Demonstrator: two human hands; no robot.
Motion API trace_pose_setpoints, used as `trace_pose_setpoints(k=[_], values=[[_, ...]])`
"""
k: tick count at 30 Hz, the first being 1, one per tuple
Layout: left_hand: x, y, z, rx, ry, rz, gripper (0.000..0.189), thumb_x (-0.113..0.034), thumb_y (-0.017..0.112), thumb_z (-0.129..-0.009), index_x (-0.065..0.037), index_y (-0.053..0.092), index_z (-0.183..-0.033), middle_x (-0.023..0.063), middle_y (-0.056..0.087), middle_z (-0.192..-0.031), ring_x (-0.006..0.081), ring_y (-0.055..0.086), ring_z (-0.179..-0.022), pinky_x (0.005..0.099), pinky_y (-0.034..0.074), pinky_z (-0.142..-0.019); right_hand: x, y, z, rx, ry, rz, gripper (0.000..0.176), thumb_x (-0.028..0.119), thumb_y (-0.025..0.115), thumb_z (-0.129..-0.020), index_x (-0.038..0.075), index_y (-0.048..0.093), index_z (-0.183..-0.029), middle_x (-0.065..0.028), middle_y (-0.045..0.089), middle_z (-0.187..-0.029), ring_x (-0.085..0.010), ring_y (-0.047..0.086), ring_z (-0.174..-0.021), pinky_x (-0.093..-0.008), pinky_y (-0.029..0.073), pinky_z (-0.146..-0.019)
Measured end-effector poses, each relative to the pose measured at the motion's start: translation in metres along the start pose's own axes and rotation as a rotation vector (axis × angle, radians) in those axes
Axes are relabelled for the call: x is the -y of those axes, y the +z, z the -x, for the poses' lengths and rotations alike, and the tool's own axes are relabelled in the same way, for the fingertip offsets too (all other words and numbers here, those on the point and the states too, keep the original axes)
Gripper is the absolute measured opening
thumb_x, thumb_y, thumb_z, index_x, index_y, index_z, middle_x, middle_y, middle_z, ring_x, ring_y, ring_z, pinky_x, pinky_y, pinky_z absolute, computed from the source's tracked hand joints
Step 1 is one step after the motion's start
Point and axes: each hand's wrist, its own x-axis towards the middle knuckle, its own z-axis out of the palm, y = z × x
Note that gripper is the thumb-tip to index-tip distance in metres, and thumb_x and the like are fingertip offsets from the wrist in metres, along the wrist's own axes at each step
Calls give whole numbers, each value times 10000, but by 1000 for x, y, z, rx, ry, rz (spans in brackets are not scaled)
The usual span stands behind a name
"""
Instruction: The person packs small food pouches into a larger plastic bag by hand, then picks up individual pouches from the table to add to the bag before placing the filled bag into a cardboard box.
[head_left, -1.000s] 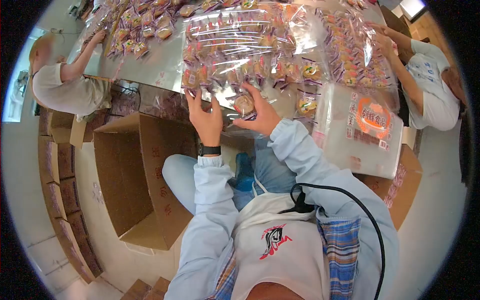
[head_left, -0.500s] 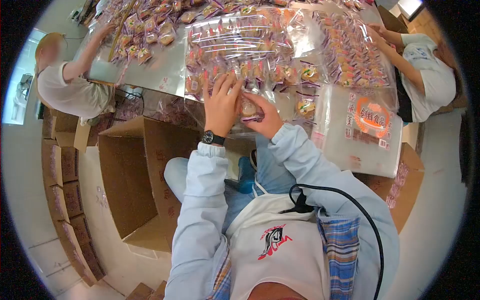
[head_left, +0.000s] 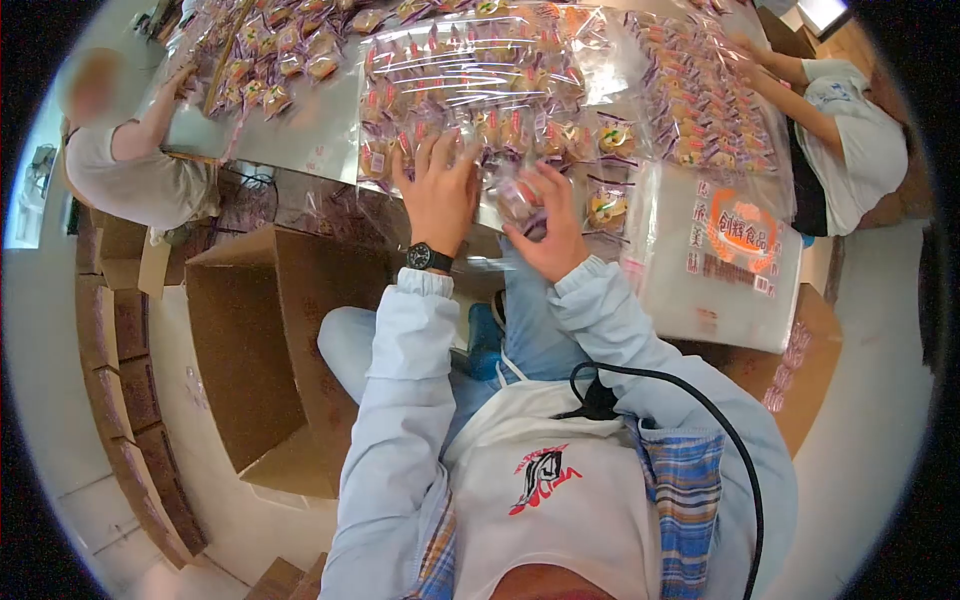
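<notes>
My left hand [head_left: 438, 200], with a black watch at the wrist, lies with fingers outstretched on the front row of wrapped pastries inside a large clear plastic bag [head_left: 470, 82]. Beside it my right hand [head_left: 556, 222] holds a single wrapped pastry [head_left: 516, 203] between thumb and fingers at the front edge of the bag; motion blurs it somewhat. Just right of that hand is another wrapped pastry [head_left: 606, 205], its wrapper clear and purple, and one more [head_left: 615, 137] sits behind it.
Flat clear bags with an orange printed logo [head_left: 745, 232] lie at the table's right front. An open cardboard box [head_left: 240, 350] stands at lower left, another box [head_left: 800, 370] at right. Co-workers reach in at left [head_left: 140, 180] and right [head_left: 850, 140], near more wrapped pastries [head_left: 700, 95].
My right hand has shifted slightly right, its fingers lifting and spreading more around the pastry. My left hand has moved a little away from it, fingers more apart.
</notes>
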Motion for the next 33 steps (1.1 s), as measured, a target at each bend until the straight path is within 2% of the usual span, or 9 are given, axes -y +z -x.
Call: trace_pose_setpoints(k=[3,7,10,17,21,24,27,31,33], values=[[8,13,3,-39,-86,124,455,-276,775,-853,-237,661,-1292,34,591,-1408,280,510,-1341,601,223,-1182,-3,6,-7,10,23,-88,545,114,892,-702,73,662,-1194,-127,575,-1365,-309,639,-1128,-417,540,-936],[14,-3,3,-86,-119,-8,574,-338,814,-802,-246,639,-1341,45,541,-1479,296,473,-1387,615,161,-1221,4,10,-22,55,-144,-21,487,93,899,-692,81,640,-1104,-120,677,-1180,-326,665,-1097,-400,542,-932],[23,1,4,-40,-83,-33,635,-335,830,-778,-293,631,-1379,42,546,-1475,288,464,-1397,618,146,-1230,-9,21,-31,-1,-234,-130,472,110,905,-688,60,635,-1071,-125,671,-1189,-318,664,-1090,-391,543,-913],[23,4,4,-43,-145,43,593,-239,810,-757,-315,673,-1329,43,574,-1432,303,464,-1385,616,153,-1224,-14,16,-66,347,-362,126,717,285,929,-720,75,581,-1310,-132,669,-1253,-366,628,-1193,-467,442,-1101],[23,4,6,10,-203,32,643,-210,813,-719,-342,679,-1335,0,570,-1466,273,468,-1391,593,135,-1245,-32,28,-83,278,-632,48,760,330,924,-731,94,543,-1345,-129,680,-1214,-427,603,-1170,-483,436,-1099],[25,5,1,-30,-185,5,542,-223,793,-749,-306,708,-1278,22,598,-1423,278,470,-1386,599,166,-1221,-44,25,-89,323,-676,238,699,328,922,-727,102,566,-1283,-141,682,-1185,-419,603,-1162,-501,454,-1056],[27,10,0,-65,-192,-5,480,-242,780,-773,-291,725,-1247,17,608,-1421,274,482,-1381,598,196,-1201,-55,24,-86,167,-707,296,451,338,896,-721,97,693,-1043,-101,694,-985,-321,669,-944,-452,495,-918],[29,12,0,-100,-186,-9,454,-282,778,-792,-300,727,-1243,-3,604,-1437,272,511,-1362,591,219,-1186,-46,28,-81,135,-411,284,340,303,906,-684,101,728,-893,-103,687,-872,-297,666,-863,-436,528,-822],[27,11,0,-92,-205,-54,432,-333,784,-807,-323,733,-1236,-17,621,-1423,257,530,-1340,571,210,-1212,-51,31,-82,6,-531,224,351,294,896,-700,78,686,-879,-93,655,-810,-312,657,-764,-451,523,-767]])
